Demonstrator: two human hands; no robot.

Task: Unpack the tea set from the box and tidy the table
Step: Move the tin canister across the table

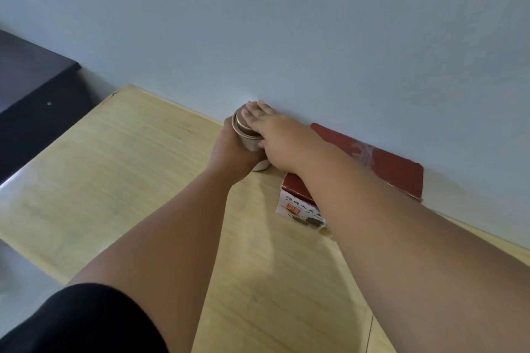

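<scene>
A stack of small beige tea cups (243, 130) stands on the wooden table (120, 169) close to the wall. My left hand (232, 152) wraps around the stack's left side. My right hand (269, 135) lies flat over the top and right side of the stack, fingers stretched toward the wall. The lowest, whitish cup (261, 165) peeks out beneath both hands. The red tea-set box (381, 169), with a white printed front face, sits right of the cups against the wall, partly hidden by my right forearm.
A pale wall (286, 23) runs right behind the cups and box. A dark piece of furniture (31, 94) stands off the table's left end. The table's near edge drops off at lower left.
</scene>
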